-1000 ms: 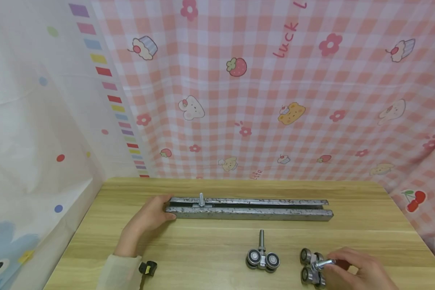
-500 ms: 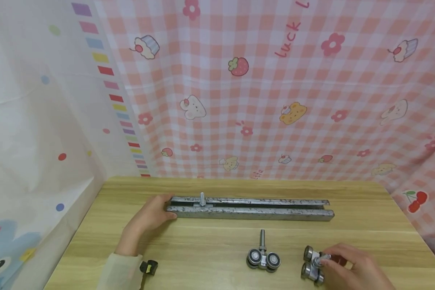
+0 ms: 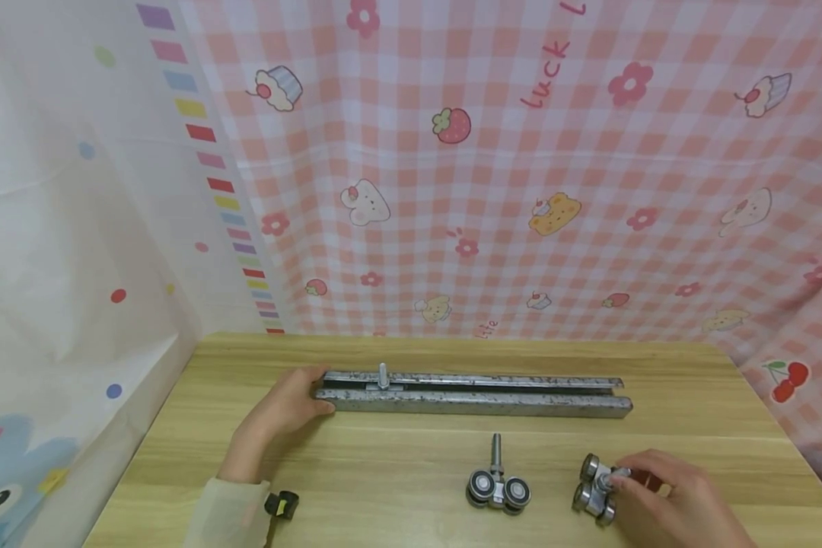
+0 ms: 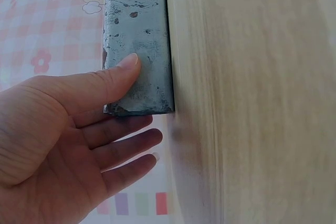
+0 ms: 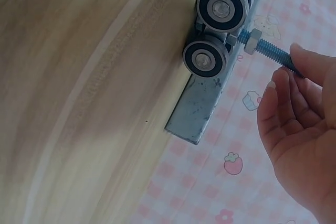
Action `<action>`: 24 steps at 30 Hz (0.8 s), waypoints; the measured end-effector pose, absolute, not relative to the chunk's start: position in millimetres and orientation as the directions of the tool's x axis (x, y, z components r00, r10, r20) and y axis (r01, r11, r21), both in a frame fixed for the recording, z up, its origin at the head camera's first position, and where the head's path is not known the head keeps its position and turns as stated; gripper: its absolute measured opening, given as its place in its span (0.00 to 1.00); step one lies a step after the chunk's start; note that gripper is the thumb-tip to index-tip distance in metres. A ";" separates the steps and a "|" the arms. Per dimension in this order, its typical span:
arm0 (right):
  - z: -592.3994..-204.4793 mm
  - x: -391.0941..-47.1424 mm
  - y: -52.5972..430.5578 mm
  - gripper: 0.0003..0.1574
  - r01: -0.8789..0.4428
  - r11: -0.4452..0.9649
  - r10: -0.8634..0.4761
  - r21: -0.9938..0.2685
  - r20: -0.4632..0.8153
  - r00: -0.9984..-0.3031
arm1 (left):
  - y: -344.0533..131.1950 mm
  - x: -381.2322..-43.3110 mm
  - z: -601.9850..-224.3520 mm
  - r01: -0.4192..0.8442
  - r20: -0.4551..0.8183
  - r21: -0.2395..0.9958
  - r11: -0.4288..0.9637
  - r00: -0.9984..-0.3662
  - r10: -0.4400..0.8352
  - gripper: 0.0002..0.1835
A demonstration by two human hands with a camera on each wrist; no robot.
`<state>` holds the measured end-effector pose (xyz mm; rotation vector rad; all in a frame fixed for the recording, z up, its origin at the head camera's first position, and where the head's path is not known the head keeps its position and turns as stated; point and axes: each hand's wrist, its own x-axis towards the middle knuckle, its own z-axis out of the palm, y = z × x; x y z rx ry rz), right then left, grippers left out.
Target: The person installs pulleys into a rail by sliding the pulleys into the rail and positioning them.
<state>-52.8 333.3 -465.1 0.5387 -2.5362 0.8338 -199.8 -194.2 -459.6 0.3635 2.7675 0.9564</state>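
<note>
Toward the front R of the bench point(image 3: 356, 464), a roller trolley point(image 3: 594, 491) is tilted in the R hand point(image 3: 674, 498), thumb & fingertips pinching the far end of its threaded bolt point(image 5: 270, 51); can't tell if its wheels point(image 5: 203, 60) touch the wood. Likely risk: b/c the hold is only at that end, the wheel side could swing, twist & slip free. Looks: shiny wheels w/ black rings round pale hubs, a metal block btwn them, a hex nut point(image 5: 253, 41) on the bolt. To its L, a second trolley point(image 3: 498, 491) points its bolt toward the rail. Farther back, a slotted rail point(image 3: 479, 405), grey & pitted, lies crosswise, an upright bolt point(image 3: 383, 377) sticking out of its slot nr the L end. L hand point(image 3: 284, 403) grips that end, thumb on the near face; a loose hold might let it skid if bumped. Behind: pink check cloth point(image 3: 418, 175).
</note>
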 end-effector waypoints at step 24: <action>-462.9 -63.9 338.4 0.20 -0.346 0.800 -0.107 -0.489 0.452 -0.885 | -196.7 -200.6 -463.4 0.187 -0.080 0.628 0.756 -0.950 0.302 0.36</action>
